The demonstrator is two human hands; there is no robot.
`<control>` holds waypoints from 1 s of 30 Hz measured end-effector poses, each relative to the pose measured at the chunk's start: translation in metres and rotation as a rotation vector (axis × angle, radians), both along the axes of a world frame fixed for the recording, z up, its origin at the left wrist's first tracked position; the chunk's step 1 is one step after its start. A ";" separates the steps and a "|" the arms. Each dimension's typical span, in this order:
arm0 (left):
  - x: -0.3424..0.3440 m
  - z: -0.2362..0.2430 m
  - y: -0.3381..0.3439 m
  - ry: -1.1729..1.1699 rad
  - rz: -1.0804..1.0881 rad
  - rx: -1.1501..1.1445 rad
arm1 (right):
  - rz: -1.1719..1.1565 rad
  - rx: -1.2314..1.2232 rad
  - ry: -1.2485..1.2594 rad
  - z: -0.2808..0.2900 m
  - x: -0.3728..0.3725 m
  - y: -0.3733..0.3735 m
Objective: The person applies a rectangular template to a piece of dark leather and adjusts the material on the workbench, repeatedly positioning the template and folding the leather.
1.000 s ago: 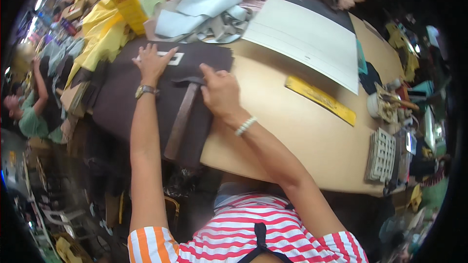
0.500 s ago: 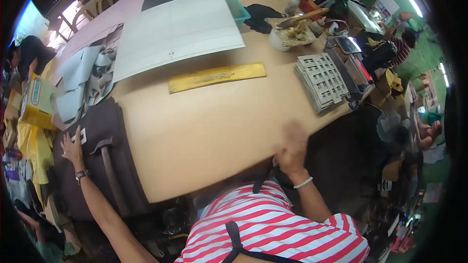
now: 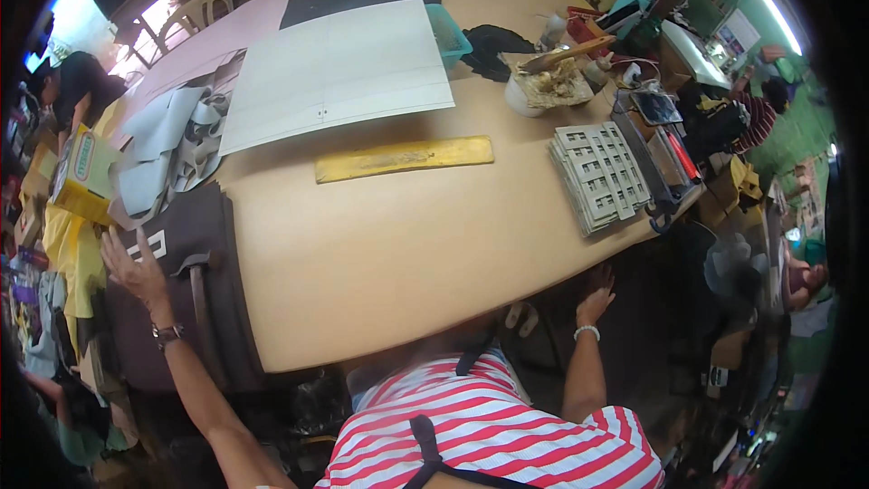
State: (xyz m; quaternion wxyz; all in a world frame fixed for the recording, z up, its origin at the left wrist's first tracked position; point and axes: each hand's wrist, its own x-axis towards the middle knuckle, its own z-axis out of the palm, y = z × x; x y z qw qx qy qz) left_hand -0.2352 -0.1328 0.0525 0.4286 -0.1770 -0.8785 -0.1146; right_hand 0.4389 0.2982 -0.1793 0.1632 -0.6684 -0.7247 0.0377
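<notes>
1. Hands: set well apart. The left hand (image 3: 138, 273), at 9 o'clock from table centre, has fingers spread over the dark brown sheet material (image 3: 204, 217); cannot tell whether it presses down. The right hand (image 3: 595, 297), at 4 o'clock beyond the table edge, has fingers loosely apart with no object visible.
2. Hammer (image 3: 200, 308): lies on the brown material at 8 o'clock, just right of the left hand. Head points toward 12 o'clock; the handle's long axis runs toward 6 o'clock.
3. White rectangular frame (image 3: 159, 238): near the left fingertips, long axis 2 to 8 o'clock.
4. Count: one hammer, one frame, one yellow strip (image 3: 405, 159) at 11 o'clock, one large white sheet (image 3: 339, 72) beyond it, one turquoise basket (image 3: 449, 41) at 12 o'clock. The cut-out cards (image 3: 599, 174), stacked between 2 and 3 o'clock, cannot be counted.
5. Surface: tan tabletop (image 3: 407, 263).
6. Room: plastic chair (image 3: 195, 14) at 10 o'clock; lit tube lamp (image 3: 777, 16) at 2 o'clock; green wall (image 3: 778, 95).
</notes>
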 end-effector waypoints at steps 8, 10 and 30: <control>0.223 0.030 0.107 -0.801 -1.003 -0.013 | -0.644 0.358 1.705 0.190 -0.059 -0.059; 0.264 0.010 0.128 -1.209 -1.229 0.034 | -0.417 0.290 1.806 0.231 -0.103 -0.087; 0.223 -0.024 0.092 -1.200 -0.736 0.654 | 0.881 -0.057 -0.026 0.202 -0.301 -0.095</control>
